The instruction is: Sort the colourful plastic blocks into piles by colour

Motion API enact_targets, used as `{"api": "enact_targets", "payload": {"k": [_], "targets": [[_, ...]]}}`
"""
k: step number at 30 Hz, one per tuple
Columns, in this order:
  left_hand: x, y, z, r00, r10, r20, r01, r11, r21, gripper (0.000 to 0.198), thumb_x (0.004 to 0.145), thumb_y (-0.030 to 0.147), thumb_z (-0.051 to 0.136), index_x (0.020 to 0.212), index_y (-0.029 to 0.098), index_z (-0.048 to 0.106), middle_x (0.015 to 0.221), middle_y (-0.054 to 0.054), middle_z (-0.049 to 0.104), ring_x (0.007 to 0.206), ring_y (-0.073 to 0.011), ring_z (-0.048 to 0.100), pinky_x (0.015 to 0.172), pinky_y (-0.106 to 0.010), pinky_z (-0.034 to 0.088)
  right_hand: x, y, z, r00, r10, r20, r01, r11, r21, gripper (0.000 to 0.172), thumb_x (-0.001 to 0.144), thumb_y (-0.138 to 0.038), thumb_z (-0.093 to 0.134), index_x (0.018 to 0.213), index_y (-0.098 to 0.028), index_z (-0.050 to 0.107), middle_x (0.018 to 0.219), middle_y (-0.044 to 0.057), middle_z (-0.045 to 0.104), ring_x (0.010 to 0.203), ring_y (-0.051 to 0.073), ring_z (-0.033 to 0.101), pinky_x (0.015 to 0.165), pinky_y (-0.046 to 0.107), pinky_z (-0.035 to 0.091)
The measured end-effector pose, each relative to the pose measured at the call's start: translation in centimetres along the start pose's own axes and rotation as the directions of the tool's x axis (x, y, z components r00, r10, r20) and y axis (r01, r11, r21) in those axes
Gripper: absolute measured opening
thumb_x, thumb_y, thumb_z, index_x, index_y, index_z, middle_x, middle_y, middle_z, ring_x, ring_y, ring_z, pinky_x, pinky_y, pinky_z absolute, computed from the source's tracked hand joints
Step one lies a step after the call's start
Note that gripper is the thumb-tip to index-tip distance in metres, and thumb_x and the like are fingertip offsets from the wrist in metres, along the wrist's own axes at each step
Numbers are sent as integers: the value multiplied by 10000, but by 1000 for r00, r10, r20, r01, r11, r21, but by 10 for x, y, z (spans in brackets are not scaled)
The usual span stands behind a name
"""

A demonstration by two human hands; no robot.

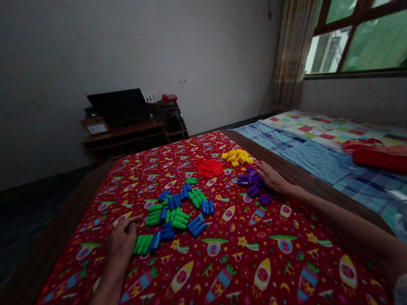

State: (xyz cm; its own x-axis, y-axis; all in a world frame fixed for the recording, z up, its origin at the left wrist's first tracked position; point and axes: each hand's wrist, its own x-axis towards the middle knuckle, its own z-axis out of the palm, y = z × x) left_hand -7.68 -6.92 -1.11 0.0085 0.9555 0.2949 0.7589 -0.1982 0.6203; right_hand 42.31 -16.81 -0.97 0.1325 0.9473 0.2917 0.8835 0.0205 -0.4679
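Grouping so far: we judge three colours done. The red pieces (pixel 210 168) sit in one heap, the yellow pieces (pixel 238 156) lie just beside them, and the purple pieces (pixel 251 182) are gathered near the cloth's right edge.
Left over: the blue and green pieces (pixel 174 213) lie mixed in a loose scatter mid-cloth. By our reckoning these two colours are what remains, roughly half the job.
Left hand: the left hand (pixel 122 241) is palm down on the red patterned cloth (pixel 223 282), fingers apart and holding nothing. Its fingertips are at the near-left end of the scatter, by a short row of green.
Right hand: the right hand (pixel 272 179) is laid against the purple pieces with its fingers bent over them. We cannot tell whether they close on one.
Surroundings: a wooden edge (pixel 307 178) runs along the cloth's right side. Beyond it is a chequered bedspread (pixel 302 148) with a red tray (pixel 384 158) on it. A desk (pixel 127 133) with a dark screen (pixel 118 107) stands at the far wall, and a window (pixel 371 20) and curtain (pixel 290 42) are upper right.
In the way: nothing lies between hands and pieces. Red and yellow heaps sit close and could mingle. In the dim light we find blue and purple harder to tell apart.
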Motion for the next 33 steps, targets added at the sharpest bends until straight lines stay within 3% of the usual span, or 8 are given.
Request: {"api": "enact_targets", "payload": {"k": [3, 7, 11, 19, 23, 27, 29, 33], "targets": [[1, -5, 3, 997, 48, -53, -48, 999, -2, 343, 708, 337, 438, 852, 187, 710, 889, -60, 736, 765, -220, 669, 644, -277, 518, -20, 2, -6, 995, -99, 12, 99, 993, -71, 771, 878, -691, 288, 1479, -211, 330, 1564, 144, 223, 1446, 319, 174, 1158, 531, 184], [6, -12, 8, 993, 74, -92, -75, 997, -13, 324, 676, 345, 433, 780, 211, 710, 806, -35, 730, 729, -213, 662, 608, -270, 508, -48, 3, -6, 957, -262, 121, 279, 948, -151, 971, 753, -730, 528, 1518, -217, 224, 1589, 170, 86, 1446, 383, 104, 1130, 581, 194], [8, -16, 10, 994, 71, -82, -73, 997, -26, 330, 675, 354, 428, 784, 215, 707, 791, -33, 723, 709, -214, 655, 610, -281, 515, -46, -6, 6, 961, -247, 128, 267, 948, -176, 948, 760, -665, 589, 1519, -233, 220, 1593, 165, 58, 1443, 397, 101, 1118, 579, 229], [9, -22, 12, 993, 78, -93, -81, 997, -21, 332, 681, 385, 429, 779, 223, 703, 847, -42, 731, 820, -237, 668, 703, -303, 536, -22, -11, 8, 976, -199, 90, 216, 940, -264, 769, 821, -562, 588, 1459, -186, 379, 1563, 207, 163, 1419, 396, 198, 1106, 569, 245], [9, -26, 13, 993, 89, -75, -91, 995, -29, 348, 699, 385, 426, 810, 217, 709, 856, -45, 730, 814, -240, 664, 714, -309, 534, -22, -39, 2, 965, -253, 64, 258, 889, -378, 712, 853, -556, 547, 1454, -209, 388, 1552, 198, 207, 1416, 402, 189, 1099, 606, 200], [10, -27, 14, 993, 78, -86, -81, 996, -30, 332, 693, 375, 437, 809, 223, 708, 818, -38, 722, 785, -240, 657, 664, -303, 527, -9, -74, 6, 910, -392, 135, 409, 794, -450, 517, 898, -508, 501, 1342, -244, 524, 1510, 175, 319, 1381, 362, 275, 1090, 618, 164], [9, -25, 13, 994, 64, -88, -67, 997, -24, 318, 688, 365, 440, 795, 229, 707, 807, -33, 721, 772, -238, 657, 657, -304, 525, -1, -84, 9, 893, -408, 188, 447, 764, -466, 400, 930, -465, 459, 1213, -227, 611, 1427, 176, 435, 1338, 335, 346, 1087, 610, 159], [8, -20, 10, 997, 35, -64, -37, 999, -31, 315, 689, 352, 439, 791, 222, 707, 826, -42, 724, 755, -237, 661, 648, -308, 526, 9, -81, 10, 923, -296, 247, 383, 781, -493, 325, 978, -356, 381, 1098, -195, 637, 1128, 140, 634, 1121, 263, 541, 1076, 557, 211]]}}
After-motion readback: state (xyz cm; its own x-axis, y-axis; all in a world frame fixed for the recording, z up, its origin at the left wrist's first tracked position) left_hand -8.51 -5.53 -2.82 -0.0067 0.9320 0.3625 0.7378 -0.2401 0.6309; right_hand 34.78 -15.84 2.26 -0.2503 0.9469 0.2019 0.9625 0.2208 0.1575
